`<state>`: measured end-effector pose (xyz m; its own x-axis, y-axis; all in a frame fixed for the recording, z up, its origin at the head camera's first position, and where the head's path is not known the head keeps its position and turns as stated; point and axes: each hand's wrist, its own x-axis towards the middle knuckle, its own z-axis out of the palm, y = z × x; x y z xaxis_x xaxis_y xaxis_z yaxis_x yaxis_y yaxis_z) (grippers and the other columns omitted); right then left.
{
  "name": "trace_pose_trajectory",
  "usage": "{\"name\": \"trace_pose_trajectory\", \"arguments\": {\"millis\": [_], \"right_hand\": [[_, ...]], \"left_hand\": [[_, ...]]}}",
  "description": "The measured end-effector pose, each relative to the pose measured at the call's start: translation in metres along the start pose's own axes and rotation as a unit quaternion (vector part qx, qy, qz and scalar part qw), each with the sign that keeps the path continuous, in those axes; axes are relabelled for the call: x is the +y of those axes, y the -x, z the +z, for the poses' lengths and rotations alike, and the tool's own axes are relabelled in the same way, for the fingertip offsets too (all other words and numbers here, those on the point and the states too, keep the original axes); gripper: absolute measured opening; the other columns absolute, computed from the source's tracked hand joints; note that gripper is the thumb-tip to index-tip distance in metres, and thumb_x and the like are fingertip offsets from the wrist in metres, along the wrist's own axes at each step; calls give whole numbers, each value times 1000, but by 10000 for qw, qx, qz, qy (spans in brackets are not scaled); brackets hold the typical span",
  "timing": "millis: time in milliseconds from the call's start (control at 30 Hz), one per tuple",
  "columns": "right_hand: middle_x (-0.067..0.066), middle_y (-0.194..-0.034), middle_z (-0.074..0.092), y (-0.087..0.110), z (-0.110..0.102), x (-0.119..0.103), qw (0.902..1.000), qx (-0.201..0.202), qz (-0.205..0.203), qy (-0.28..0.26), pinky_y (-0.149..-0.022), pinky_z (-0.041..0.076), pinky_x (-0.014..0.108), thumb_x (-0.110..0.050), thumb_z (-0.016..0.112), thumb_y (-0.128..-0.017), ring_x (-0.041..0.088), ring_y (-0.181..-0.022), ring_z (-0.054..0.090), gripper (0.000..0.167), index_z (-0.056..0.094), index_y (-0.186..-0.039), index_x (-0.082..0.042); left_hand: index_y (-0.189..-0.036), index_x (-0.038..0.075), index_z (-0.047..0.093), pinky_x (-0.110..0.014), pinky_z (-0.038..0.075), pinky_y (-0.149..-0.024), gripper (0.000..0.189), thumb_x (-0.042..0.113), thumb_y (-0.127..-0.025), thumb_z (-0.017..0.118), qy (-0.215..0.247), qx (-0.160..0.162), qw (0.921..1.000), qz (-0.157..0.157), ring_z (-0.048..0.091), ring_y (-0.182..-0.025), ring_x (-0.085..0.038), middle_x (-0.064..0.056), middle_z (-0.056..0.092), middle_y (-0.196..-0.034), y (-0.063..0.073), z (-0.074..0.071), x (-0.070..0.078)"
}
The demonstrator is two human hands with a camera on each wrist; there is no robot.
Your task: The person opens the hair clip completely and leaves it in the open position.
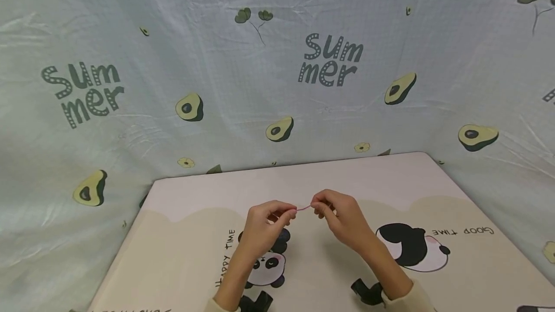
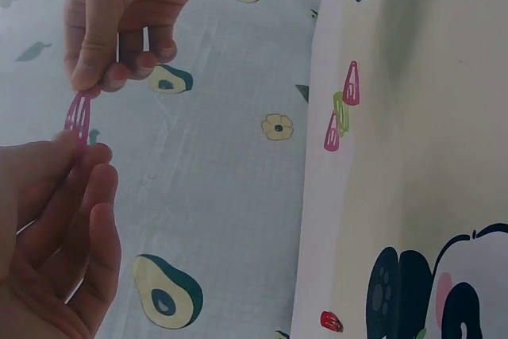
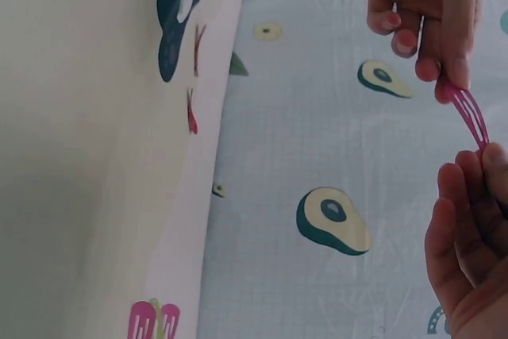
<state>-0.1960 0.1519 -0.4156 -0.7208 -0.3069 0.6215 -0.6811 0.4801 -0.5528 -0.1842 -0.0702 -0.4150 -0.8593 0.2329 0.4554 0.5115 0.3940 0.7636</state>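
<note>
Head view shows your left hand [image 1: 266, 223] and right hand [image 1: 341, 213] each pinching one end of a pink hair clip [image 2: 84, 121], held between them above the table [image 1: 182, 235]. Beyond, two other pink clips [image 2: 352, 97], a green clip [image 2: 341, 109] between them, lie near the table's edge, before an avocado-print curtain [image 1: 225, 76].

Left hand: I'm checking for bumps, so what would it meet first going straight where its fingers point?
Beyond the pink clip the left hand pinches, probably the right hand, though depth is unclear.
</note>
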Motion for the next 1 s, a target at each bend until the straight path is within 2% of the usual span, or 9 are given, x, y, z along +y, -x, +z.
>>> {"name": "trace_pose_trajectory", "arguments": {"millis": [100, 200, 333, 433, 533, 633, 800, 1000], "right_hand": [[-7, -76, 65, 1, 3, -1, 9999, 121, 44, -22, -61, 54, 21, -14, 68, -98, 8, -65, 61, 8, 68, -97, -6], [-7, -76, 64, 2, 7, -3, 9996, 216, 99, -144, -57, 53, 23, -8, 69, -96, 11, -63, 61, 4, 67, -98, -7], [-5, -75, 65, 3, 9, -2, 9993, 324, 39, -194, -54, 52, 25, 0, 72, -93, 6, -62, 59, 12, 66, -99, -9], [-6, -75, 65, 4, 10, 0, 9993, 350, -25, -131, -53, 52, 25, 0, 73, -92, 0, -61, 56, 13, 67, -99, -9], [-7, -75, 65, 6, 11, 3, 9996, 267, -65, -76, -53, 51, 23, 0, 73, -91, -3, -62, 53, 14, 68, -99, -10], [-8, -75, 64, 10, 9, 7, 9997, 179, -168, -6, -52, 48, 19, 0, 75, -90, -3, -62, 51, 16, 69, -99, -11], [-8, -75, 63, 12, 6, 11, 9977, 328, -575, 109, -53, 43, 12, 2, 80, -84, -1, -61, 49, 23, 71, -98, -14], [-8, -79, 66, 8, 4, 11, 9944, 539, -904, 115, -55, 45, 11, 5, 83, -80, 0, -62, 51, 27, 72, -97, -14]], "left_hand": [[-99, 13, 80, -21, 58, -67, 8, 15, -92, 78, -151, 159, 9995, 220, 66, -71, -4, 4, 78, -85, 1, 1, 0], [-96, 12, 80, -20, 57, -64, 8, 12, -88, 81, -433, 436, 9962, 618, 64, -69, -3, 3, 78, -84, 1, 3, 0], [-92, 10, 79, -18, 56, -60, 9, 10, -85, 84, -875, 835, 9855, 1192, 64, -65, -3, 1, 77, -80, -1, 4, -1], [-92, 10, 78, -16, 55, -59, 10, 10, -84, 84, -1218, 1018, 9766, 1449, 64, -63, -4, 1, 76, -79, -2, 5, -2], [-91, 11, 78, -15, 54, -59, 10, 10, -83, 85, -1492, 1044, 9715, 1518, 63, -62, -3, 3, 75, -78, -1, 5, -4], [-91, 12, 78, -15, 54, -58, 10, 11, -83, 85, -1584, 1003, 9704, 1521, 62, -62, -3, 4, 74, -78, 0, 7, -5], [-90, 13, 77, -15, 54, -58, 10, 11, -84, 85, -1567, 956, 9698, 1605, 62, -62, -3, 4, 74, -78, 1, 9, -6], [-91, 12, 78, -15, 54, -58, 11, 10, -83, 85, -1390, 943, 9713, 1684, 62, -61, -3, 3, 74, -78, 0, 9, -6]]}}
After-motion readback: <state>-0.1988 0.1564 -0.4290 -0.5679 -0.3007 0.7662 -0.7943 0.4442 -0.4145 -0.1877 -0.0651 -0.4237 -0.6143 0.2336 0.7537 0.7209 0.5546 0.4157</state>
